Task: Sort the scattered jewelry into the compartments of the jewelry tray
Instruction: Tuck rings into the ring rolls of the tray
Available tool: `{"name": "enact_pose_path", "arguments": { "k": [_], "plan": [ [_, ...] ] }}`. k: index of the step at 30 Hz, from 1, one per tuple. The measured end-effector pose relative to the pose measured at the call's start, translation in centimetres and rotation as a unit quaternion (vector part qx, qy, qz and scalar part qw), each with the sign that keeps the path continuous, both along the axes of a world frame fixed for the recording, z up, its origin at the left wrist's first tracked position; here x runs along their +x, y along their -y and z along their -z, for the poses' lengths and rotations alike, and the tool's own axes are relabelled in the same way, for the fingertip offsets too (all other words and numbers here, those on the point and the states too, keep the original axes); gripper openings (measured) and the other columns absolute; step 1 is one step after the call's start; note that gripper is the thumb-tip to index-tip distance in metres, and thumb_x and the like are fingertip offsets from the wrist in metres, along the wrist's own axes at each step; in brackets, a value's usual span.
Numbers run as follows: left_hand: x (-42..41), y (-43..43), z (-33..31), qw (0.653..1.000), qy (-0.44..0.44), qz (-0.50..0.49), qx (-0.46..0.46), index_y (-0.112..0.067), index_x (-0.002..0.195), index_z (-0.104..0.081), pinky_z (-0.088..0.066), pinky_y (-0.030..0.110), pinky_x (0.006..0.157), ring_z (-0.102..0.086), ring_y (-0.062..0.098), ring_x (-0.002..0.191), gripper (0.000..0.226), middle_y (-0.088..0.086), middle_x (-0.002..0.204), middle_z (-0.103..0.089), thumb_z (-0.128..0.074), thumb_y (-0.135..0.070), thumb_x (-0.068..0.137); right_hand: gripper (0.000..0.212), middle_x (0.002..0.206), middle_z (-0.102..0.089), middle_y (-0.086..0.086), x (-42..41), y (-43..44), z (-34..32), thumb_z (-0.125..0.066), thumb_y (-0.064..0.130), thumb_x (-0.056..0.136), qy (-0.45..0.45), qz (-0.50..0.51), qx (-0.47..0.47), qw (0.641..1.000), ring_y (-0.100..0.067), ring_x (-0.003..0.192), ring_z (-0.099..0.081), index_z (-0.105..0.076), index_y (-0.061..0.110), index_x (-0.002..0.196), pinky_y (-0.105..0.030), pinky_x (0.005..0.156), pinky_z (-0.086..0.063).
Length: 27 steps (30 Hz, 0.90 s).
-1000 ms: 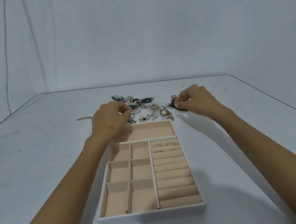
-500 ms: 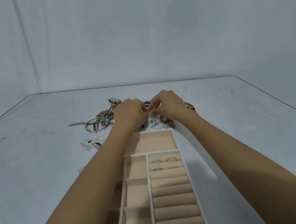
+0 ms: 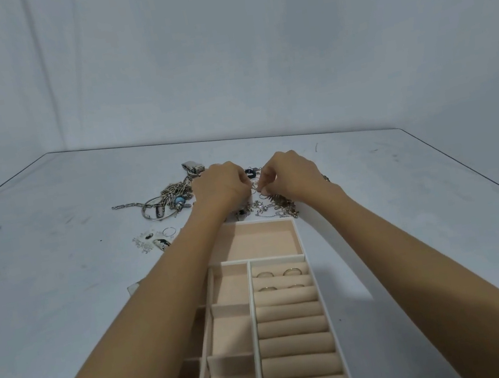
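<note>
Jewelry mostly unsorted; a tangled heap of chains and charms on the table, just beyond the far end of the jewelry tray; second clump with a big ring loop lies left of the heap; a few small loose pieces sit nearer, left of the tray. Tray runs lengthwise away from the person; four rings seated in the two farthest slots of the ring rolls, right column; those are the only pieces I can see in it, though the left forearm hides part of the left column.

Hands: both over the heap, near each other, not touching; left hand has fingers curled down toward the pile, can't tell if it has anything; right hand pinches a small piece between thumb and fingertips; looks like a thin loop or link, too small to call.

Step, my read: early stage; picking or untangling one item out of the heap, two-handed. Next move calls for freeing that piece without dragging chains along; then identifying it; if a ring, press it into a roll slot beside the others; if chain or charm, the wide far compartment is closest. Risk: snagged links pull the heap onto the tray edge.
</note>
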State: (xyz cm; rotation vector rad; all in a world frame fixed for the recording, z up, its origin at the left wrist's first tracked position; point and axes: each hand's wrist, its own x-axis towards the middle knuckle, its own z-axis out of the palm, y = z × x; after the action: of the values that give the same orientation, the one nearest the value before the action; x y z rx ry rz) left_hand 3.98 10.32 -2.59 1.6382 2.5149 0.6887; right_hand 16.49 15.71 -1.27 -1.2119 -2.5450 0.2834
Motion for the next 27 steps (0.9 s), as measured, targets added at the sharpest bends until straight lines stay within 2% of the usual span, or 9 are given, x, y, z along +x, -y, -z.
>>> {"name": "enact_pose_path", "arguments": {
  "k": [4,8,10,15,19,21,23,25,27],
  "plan": [
    [0.1,0.1,0.2,1.0,0.003,-0.005,0.007,-0.027,0.085,-0.071,-0.049,0.031,0.077,-0.063,0.023,0.093,0.016,0.0,0.097,-0.07,-0.057,-0.022,0.079,0.016,0.096,-0.069,0.002,-0.3,0.4,0.3,-0.057,0.012,0.085,0.055,-0.034,0.092,0.994,-0.019,0.094,-0.059,-0.07,0.022,0.089,-0.028,0.065,-0.038],
    [-0.1,0.4,0.2,1.0,0.0,0.005,0.006,-0.03,0.086,-0.067,-0.051,0.034,0.084,-0.063,0.022,0.095,0.011,-0.002,0.102,-0.068,-0.061,-0.025,0.078,0.022,0.099,-0.068,0.003,0.1,0.1,0.3,-0.052,0.007,0.087,0.025,-0.034,0.063,0.997,-0.02,0.095,-0.059,-0.068,0.022,0.09,-0.028,0.068,-0.039],
    [-0.3,0.6,-0.1,1.0,0.003,0.011,-0.006,-0.034,0.086,-0.065,-0.05,0.033,0.084,-0.062,0.02,0.097,0.012,-0.005,0.104,-0.068,-0.064,-0.025,0.078,0.023,0.099,-0.069,0.003,0.4,-0.1,0.2,-0.054,0.009,0.088,0.01,-0.043,0.042,0.998,-0.017,0.092,-0.059,-0.07,0.025,0.092,-0.027,0.068,-0.04],
    [-0.5,0.8,-0.4,0.999,-0.016,0.023,-0.025,-0.034,0.091,-0.068,-0.05,0.032,0.082,-0.061,0.018,0.098,0.018,-0.007,0.104,-0.068,-0.064,-0.023,0.078,0.016,0.097,-0.065,0.008,0.7,-0.1,-0.2,-0.069,0.021,0.084,0.037,-0.07,0.02,0.997,-0.01,0.088,-0.052,-0.073,0.031,0.096,-0.028,0.07,-0.041],
    [-0.4,0.9,-0.5,0.999,-0.02,0.031,-0.03,-0.029,0.089,-0.065,-0.048,0.035,0.088,-0.061,0.019,0.098,0.014,-0.004,0.104,-0.068,-0.065,-0.021,0.078,0.014,0.095,-0.061,0.007,0.4,0.0,-0.2,-0.066,0.015,0.083,0.059,-0.08,0.062,0.993,-0.011,0.089,-0.049,-0.07,0.026,0.09,-0.029,0.068,-0.038],
    [-0.5,1.0,-0.4,0.999,-0.019,0.037,-0.015,-0.029,0.087,-0.062,-0.047,0.033,0.085,-0.061,0.02,0.098,0.013,-0.004,0.102,-0.068,-0.067,-0.021,0.078,0.012,0.094,-0.059,0.007,0.3,0.0,-0.2,-0.066,0.012,0.082,0.062,-0.084,0.065,0.992,-0.012,0.09,-0.049,-0.067,0.022,0.087,-0.029,0.068,-0.038],
    [-0.7,1.3,-0.2,0.999,-0.016,0.04,0.016,-0.03,0.082,-0.06,-0.045,0.029,0.078,-0.062,0.019,0.095,0.013,-0.005,0.097,-0.069,-0.068,-0.021,0.077,0.011,0.092,-0.06,0.007,0.3,-0.2,-0.1,-0.068,0.011,0.079,0.023,-0.08,0.04,0.996,-0.012,0.086,-0.05,-0.066,0.021,0.08,-0.03,0.069,-0.04],
    [-0.8,1.6,-0.2,0.998,-0.003,0.044,0.038,-0.03,0.079,-0.062,-0.043,0.028,0.074,-0.062,0.016,0.09,0.01,-0.008,0.086,-0.068,-0.069,-0.022,0.078,0.011,0.085,-0.067,0.005,0.6,-0.3,0.2,-0.07,0.01,0.076,-0.065,-0.07,-0.016,0.995,-0.009,0.074,-0.052,-0.067,0.021,0.075,-0.032,0.069,-0.045],
    [-1.2,2.0,-0.4,0.997,0.029,0.053,0.048,-0.028,0.079,-0.066,-0.045,0.028,0.074,-0.06,0.014,0.084,0.007,-0.012,0.071,-0.061,-0.071,-0.023,0.078,0.01,0.08,-0.07,-0.006,1.0,-0.5,0.3,-0.074,0.009,0.073,-0.156,-0.056,-0.07,0.984,-0.012,0.071,-0.057,-0.07,0.018,0.074,-0.033,0.07,-0.049]
  ]
}}
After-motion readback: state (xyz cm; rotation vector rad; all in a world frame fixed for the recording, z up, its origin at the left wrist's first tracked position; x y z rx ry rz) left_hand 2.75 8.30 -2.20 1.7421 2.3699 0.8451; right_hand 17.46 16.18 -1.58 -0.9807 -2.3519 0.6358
